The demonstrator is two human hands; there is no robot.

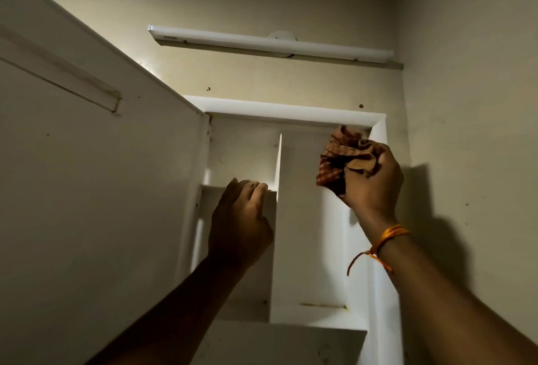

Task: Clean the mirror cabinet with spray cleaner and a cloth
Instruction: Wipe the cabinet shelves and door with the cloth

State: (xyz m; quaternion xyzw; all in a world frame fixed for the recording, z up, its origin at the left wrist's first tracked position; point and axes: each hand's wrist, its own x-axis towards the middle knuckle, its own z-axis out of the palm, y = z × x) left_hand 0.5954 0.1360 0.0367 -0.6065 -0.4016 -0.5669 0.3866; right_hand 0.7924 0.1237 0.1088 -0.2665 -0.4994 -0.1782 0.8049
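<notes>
The white mirror cabinet (pixel 291 114) hangs open on the wall, its door (pixel 87 190) swung out to the left with the inner side facing me. My right hand (pixel 372 181) grips a bunched orange checked cloth (pixel 337 158) inside the upper right compartment, close under the cabinet's top. My left hand (pixel 241 225) holds the front edge of the upper left shelf (pixel 209 188), fingers curled over it. A vertical divider (pixel 278 190) separates the two compartments. No spray cleaner is in view.
A white tube light (pixel 270 44) is fixed to the wall above the cabinet. The right wall (pixel 465 131) stands close beside the cabinet. A lower shelf (pixel 291 338) juts out below my arms.
</notes>
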